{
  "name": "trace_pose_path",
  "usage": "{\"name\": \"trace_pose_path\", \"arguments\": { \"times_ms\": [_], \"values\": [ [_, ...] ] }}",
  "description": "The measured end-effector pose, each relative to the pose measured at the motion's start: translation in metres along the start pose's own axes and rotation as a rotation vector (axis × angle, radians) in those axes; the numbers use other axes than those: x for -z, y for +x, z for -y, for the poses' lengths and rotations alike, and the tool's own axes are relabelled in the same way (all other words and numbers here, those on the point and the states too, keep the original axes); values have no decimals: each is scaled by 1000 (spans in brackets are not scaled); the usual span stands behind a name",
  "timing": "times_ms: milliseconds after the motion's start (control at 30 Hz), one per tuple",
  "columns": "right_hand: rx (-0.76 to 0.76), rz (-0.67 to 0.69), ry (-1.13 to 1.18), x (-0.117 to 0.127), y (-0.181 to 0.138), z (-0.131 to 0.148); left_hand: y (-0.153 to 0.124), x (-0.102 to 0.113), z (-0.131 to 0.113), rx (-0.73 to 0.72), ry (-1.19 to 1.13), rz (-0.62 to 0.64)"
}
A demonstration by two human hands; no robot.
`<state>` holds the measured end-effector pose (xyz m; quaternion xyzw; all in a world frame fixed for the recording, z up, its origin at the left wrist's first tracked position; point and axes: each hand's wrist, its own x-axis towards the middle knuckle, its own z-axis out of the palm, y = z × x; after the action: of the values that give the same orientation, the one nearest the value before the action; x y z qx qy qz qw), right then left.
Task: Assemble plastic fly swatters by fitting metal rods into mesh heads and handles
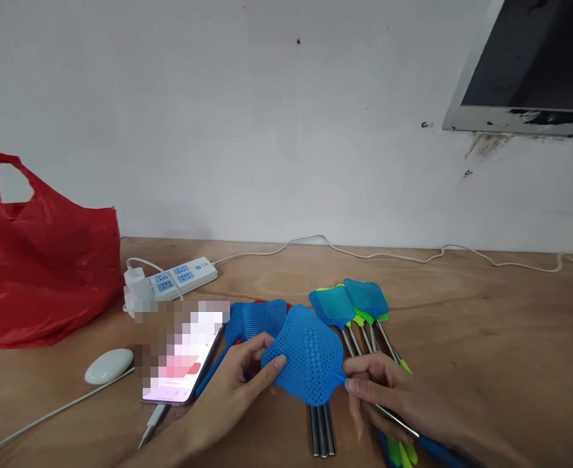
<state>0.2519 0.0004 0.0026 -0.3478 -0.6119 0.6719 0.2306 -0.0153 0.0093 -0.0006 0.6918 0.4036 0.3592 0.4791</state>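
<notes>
My left hand (240,383) pinches the left edge of a blue perforated fly swatter head (306,357), thumb and fingers closed on it. My right hand (388,390) grips the same head at its neck on the right, where a thin metal rod (396,419) runs back under my fingers. Behind it lie more blue swatter heads (257,318), and to the right several swatters with blue and green heads (352,302) on metal handles. Three bare metal rods (321,432) lie below the held head.
A phone (183,364) with a lit screen lies left of my hands, cable attached. A white oval case (109,365), a white power strip (173,278) with a charger, a red plastic bag (37,260) and a white cable (413,257) along the wall share the wooden table (510,338).
</notes>
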Motion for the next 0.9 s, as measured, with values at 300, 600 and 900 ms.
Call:
{"name": "trace_pose_path", "arguments": {
  "times_ms": [300,600,900],
  "values": [
    [38,-181,-441,-16,-10,-4,3,8,-13,141,-245,94],
    [269,-392,-995,-18,-12,-6,6,5,-8,236,-245,79],
    [29,-427,-249,0,-8,0,12,43,-10,116,-38,-203]
  ]
}}
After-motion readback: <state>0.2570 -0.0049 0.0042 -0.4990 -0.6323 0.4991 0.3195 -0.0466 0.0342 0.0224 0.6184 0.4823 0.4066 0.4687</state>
